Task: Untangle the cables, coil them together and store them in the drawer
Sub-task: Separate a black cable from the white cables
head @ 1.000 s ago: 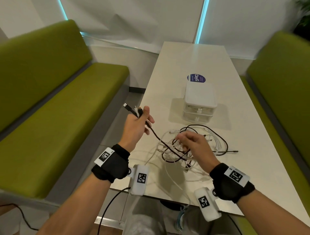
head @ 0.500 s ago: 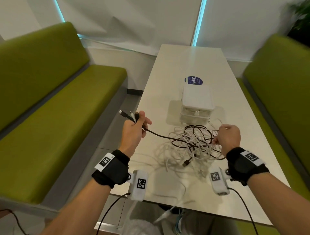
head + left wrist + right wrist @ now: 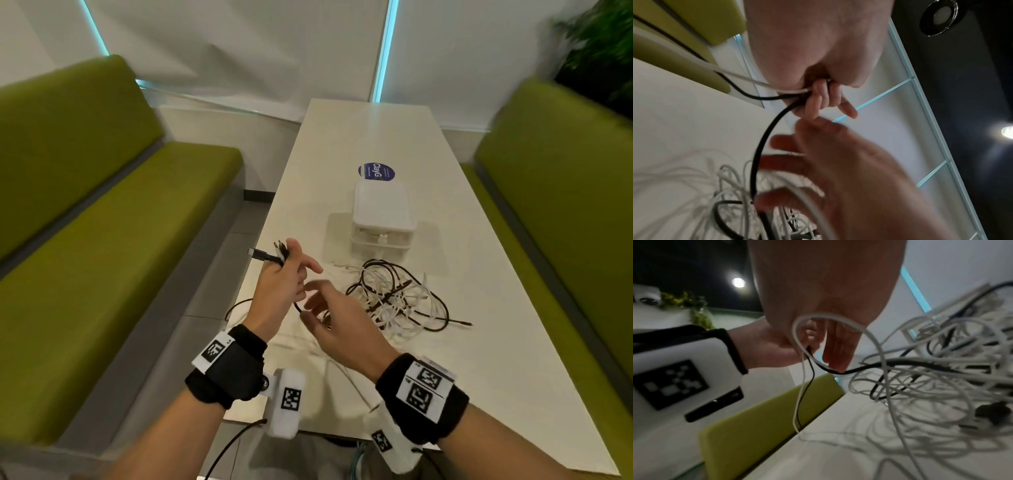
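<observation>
A tangle of white and black cables (image 3: 394, 298) lies on the white table (image 3: 479, 359), just in front of a small white drawer unit (image 3: 382, 205) whose drawers are closed. My left hand (image 3: 281, 277) is raised over the table's left edge and grips several cable ends (image 3: 265, 255); its fingers (image 3: 818, 97) curl round a black cable (image 3: 764, 138) and white ones. My right hand (image 3: 322, 305) is close beside it, blurred, with fingers spread (image 3: 830, 344). A white loop (image 3: 838, 318) hangs across those fingers, and the black cable (image 3: 859, 368) passes their tips.
Green benches stand on the left (image 3: 102, 257) and the right (image 3: 565, 205) of the table. A blue round sticker (image 3: 376, 171) lies behind the drawer unit. A plant (image 3: 603, 51) is at the far right. Some cable strands trail off the table's near left edge.
My right hand has left the right side of the tangle and come across to the left, next to my left hand. The left hand still holds the cable ends.
</observation>
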